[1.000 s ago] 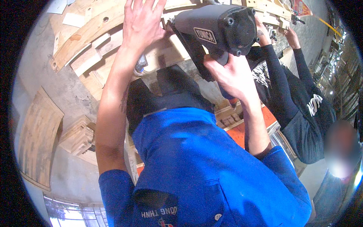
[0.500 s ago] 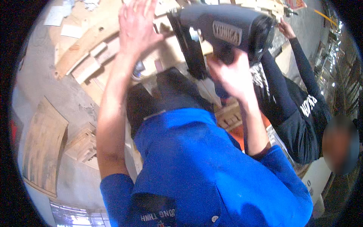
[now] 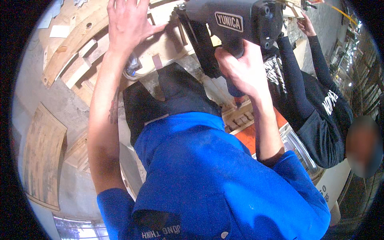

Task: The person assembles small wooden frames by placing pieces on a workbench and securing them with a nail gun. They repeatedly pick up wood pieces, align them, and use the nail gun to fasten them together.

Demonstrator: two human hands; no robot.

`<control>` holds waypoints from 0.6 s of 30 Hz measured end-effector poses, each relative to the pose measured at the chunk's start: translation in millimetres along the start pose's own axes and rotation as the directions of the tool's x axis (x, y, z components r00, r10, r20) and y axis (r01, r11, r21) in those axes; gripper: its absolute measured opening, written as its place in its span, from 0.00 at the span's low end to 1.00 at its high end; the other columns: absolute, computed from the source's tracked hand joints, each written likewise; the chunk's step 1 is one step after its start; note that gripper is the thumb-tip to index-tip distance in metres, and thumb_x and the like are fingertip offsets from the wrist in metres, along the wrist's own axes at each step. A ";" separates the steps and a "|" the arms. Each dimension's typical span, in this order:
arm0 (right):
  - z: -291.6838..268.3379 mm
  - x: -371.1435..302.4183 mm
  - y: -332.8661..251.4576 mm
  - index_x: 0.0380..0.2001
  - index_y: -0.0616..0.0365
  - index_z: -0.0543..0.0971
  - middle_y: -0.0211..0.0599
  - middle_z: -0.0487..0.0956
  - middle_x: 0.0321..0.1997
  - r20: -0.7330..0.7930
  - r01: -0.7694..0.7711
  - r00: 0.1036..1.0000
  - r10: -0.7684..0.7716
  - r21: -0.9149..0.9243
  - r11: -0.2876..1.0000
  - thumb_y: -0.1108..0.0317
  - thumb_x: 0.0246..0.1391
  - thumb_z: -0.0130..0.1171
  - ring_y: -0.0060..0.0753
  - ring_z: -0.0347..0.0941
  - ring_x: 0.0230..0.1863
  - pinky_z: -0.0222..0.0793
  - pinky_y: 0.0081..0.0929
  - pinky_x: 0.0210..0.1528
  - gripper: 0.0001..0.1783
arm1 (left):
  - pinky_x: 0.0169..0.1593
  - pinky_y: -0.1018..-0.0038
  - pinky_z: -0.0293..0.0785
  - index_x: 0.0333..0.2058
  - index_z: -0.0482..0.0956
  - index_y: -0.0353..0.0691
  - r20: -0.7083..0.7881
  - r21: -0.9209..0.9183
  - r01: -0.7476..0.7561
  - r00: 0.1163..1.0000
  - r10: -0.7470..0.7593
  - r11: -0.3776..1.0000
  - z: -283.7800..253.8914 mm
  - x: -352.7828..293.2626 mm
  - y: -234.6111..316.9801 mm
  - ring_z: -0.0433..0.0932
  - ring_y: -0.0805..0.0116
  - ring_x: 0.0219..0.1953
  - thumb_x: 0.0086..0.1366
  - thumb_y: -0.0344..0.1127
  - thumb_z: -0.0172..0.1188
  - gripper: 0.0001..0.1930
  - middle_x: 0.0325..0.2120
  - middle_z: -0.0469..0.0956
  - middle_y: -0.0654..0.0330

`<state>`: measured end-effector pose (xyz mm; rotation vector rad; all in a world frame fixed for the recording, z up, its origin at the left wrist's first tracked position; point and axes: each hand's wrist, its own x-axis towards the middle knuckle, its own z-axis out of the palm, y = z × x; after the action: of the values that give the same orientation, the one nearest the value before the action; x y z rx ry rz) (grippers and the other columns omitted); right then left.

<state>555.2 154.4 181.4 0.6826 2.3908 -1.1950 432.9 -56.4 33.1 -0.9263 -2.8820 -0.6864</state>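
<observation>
My right hand (image 3: 246, 72) is closed round the handle of a black nail gun (image 3: 250, 28), held over the work surface. The gun's long magazine (image 3: 202, 48) slants down toward me from the nose, which is near the top edge. To its left, my left hand (image 3: 128, 30) is spread over the pale wooden pieces, thumb stretched toward the gun. Its fingertips run up to the picture's edge, and I cannot tell how firmly it presses. Beneath and between the hands lies a light wooden board (image 3: 170, 50). A small clear, shiny object (image 3: 133, 65) sits beside my left wrist.
A curved plywood piece (image 3: 76, 38) and small wood blocks (image 3: 78, 72) lie at the upper left. A wooden panel (image 3: 44, 152) leans at the far left. Close on my right, a person in black (image 3: 324, 116) reaches a hand (image 3: 306, 26) toward wood. An orange surface (image 3: 246, 138) shows by my right forearm.
My left hand has shifted left and stays spread. The nail gun, still in my right hand, sits slightly higher and further left in the picture. The whole view has shifted a little too.
</observation>
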 end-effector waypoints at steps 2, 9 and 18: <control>-1.5 3.2 1.3 0.51 0.59 0.82 0.51 0.87 0.44 0.012 -0.029 1.000 0.029 -0.001 1.000 0.64 0.51 0.66 0.52 0.84 0.47 0.75 0.43 0.57 0.23 | 0.73 0.45 0.55 0.66 0.67 0.32 0.010 0.008 0.000 1.000 0.000 1.000 4.2 0.5 -0.8 0.63 0.42 0.67 0.36 0.52 0.82 0.58 0.63 0.68 0.45; -3.8 15.9 -0.1 0.48 0.61 0.84 0.51 0.88 0.39 0.030 0.043 0.999 -0.042 -0.030 0.999 0.63 0.52 0.66 0.48 0.86 0.42 0.78 0.41 0.52 0.22 | 0.74 0.45 0.53 0.66 0.66 0.32 0.025 0.060 -0.011 1.000 0.010 0.998 7.3 1.4 -3.2 0.62 0.43 0.68 0.36 0.51 0.82 0.59 0.63 0.67 0.45; -4.7 19.2 -6.7 0.47 0.63 0.84 0.50 0.87 0.35 0.077 -0.012 0.997 0.014 -0.020 1.000 0.62 0.52 0.65 0.45 0.85 0.37 0.78 0.39 0.48 0.21 | 0.74 0.45 0.53 0.67 0.66 0.32 0.016 0.057 -0.008 1.000 0.007 0.998 6.0 2.9 -2.9 0.62 0.43 0.68 0.36 0.52 0.83 0.59 0.64 0.67 0.45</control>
<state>535.2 159.6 178.1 0.6331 2.3278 -1.1700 429.5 -54.4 27.0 -0.9400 -2.8936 -0.5958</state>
